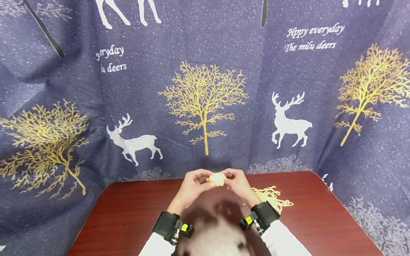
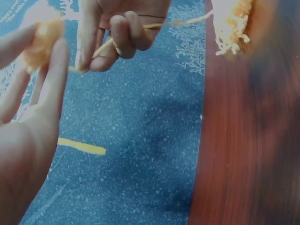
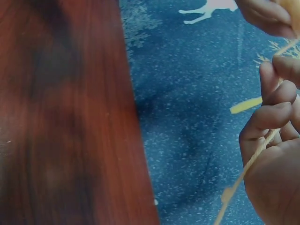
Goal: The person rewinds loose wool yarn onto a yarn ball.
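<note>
A small ball of pale yellow yarn [image 1: 217,179] is held up above the far part of the table, between the two hands. My left hand [image 1: 191,187] pinches it between thumb and fingers; in the left wrist view the ball [image 2: 44,41] sits at the fingertips. Beside it my right hand [image 1: 238,184] pinches a strand of yarn [image 3: 251,164], which runs across the palm under curled fingers. From that hand the strand trails toward a loose heap of the same yarn [image 1: 273,198], partly hidden by the right forearm.
The reddish-brown wooden table [image 1: 134,209] has rounded far corners. Just past its far edge hangs a dark blue cloth [image 1: 221,42] printed with trees, white deer and lettering. Each wrist wears a black strap with a camera.
</note>
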A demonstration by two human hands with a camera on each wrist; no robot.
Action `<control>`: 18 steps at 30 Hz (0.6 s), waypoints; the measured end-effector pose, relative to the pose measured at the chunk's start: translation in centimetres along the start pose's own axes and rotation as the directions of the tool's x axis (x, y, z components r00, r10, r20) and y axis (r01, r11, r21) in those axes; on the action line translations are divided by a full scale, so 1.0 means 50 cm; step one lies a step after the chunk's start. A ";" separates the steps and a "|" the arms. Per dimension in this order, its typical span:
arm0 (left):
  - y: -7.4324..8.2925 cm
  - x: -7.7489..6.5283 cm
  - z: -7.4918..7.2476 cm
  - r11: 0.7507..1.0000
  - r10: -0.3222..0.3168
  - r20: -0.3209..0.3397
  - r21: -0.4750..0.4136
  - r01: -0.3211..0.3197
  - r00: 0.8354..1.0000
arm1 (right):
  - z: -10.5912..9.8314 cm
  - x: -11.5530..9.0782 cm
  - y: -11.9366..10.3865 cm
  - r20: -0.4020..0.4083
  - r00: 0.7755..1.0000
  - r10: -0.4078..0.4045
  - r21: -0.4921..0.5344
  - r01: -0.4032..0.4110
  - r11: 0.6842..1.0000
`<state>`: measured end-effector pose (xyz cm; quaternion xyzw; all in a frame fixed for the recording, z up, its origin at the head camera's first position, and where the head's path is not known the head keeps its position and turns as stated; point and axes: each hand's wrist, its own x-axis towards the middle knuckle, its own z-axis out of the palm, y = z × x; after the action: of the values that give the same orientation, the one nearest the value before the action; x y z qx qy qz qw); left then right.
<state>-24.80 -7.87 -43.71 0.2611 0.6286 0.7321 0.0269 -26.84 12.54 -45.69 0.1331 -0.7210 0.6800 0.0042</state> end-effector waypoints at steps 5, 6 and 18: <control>-0.005 0.012 0.002 0.999 0.028 -0.205 -0.019 -0.032 0.978 | 0.004 -0.012 0.004 0.073 0.997 -0.023 -0.082 0.029 0.996; -0.008 0.014 0.002 1.000 0.026 -0.240 -0.009 -0.029 0.970 | 0.005 -0.015 0.003 0.092 0.995 -0.036 -0.098 0.045 0.994; -0.040 0.009 0.009 0.928 0.098 -0.351 0.370 0.042 0.931 | 0.006 -0.029 -0.022 0.136 0.982 -0.131 -0.207 0.157 0.966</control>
<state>-25.59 -6.88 -45.39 0.1308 0.7457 0.6358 -0.1504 -25.18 12.48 -44.89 0.2249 -0.7784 0.5857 0.0244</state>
